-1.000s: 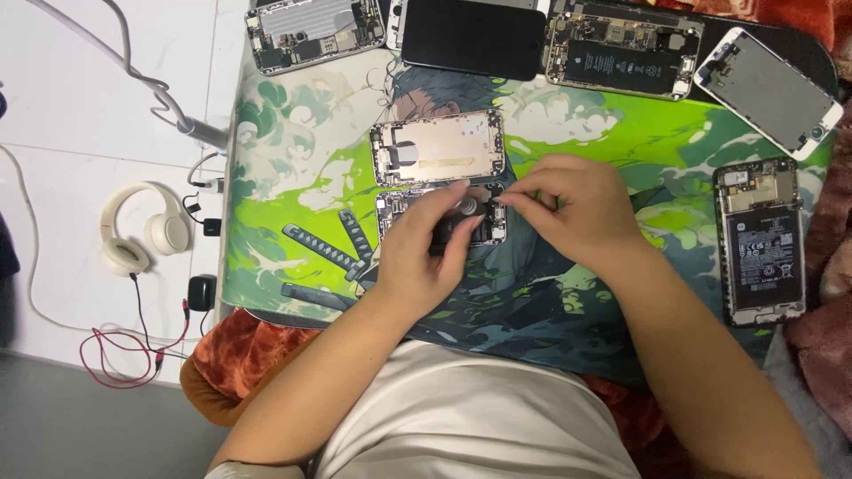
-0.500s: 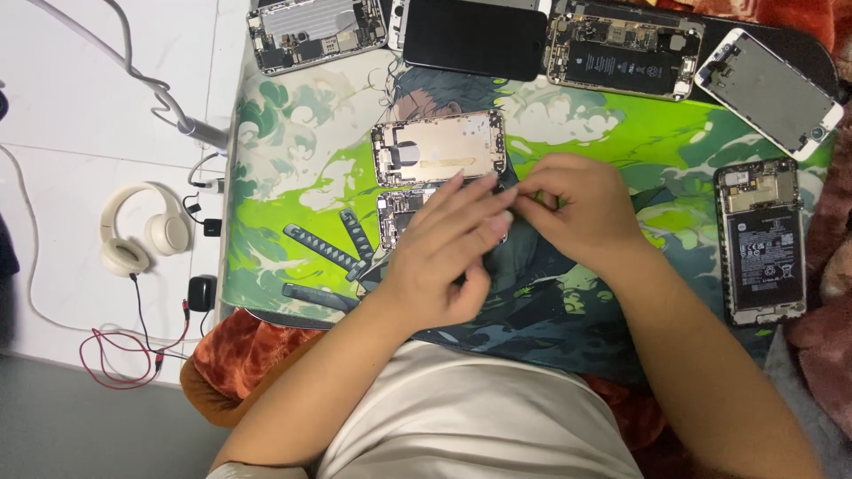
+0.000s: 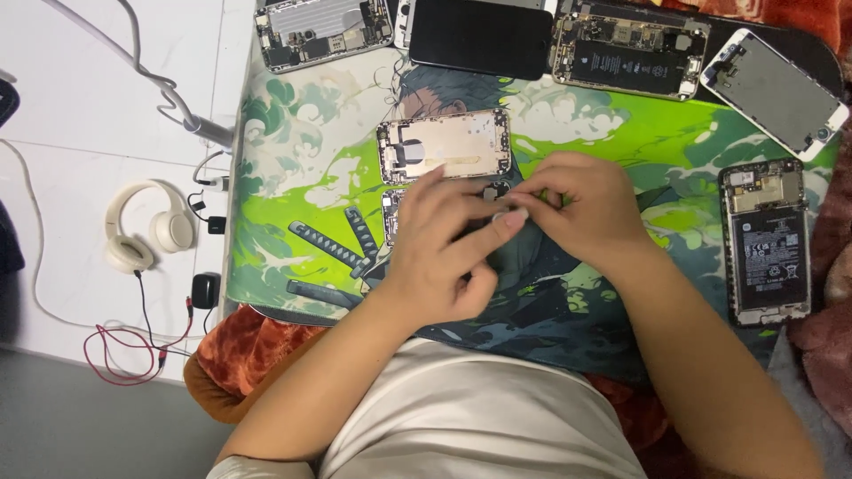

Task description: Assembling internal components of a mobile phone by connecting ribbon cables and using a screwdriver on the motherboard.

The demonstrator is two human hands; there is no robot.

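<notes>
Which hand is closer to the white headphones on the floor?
Left. The left hand is over the mat's middle, nearer the headphones; the right hand is farther right.

White tiled floor (image 3: 80, 106), grey strip (image 3: 89, 426) nearest.

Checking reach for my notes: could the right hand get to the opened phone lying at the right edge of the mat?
Probably yes: the right hand sits left of that opened phone, with only bare mat between them.
</notes>
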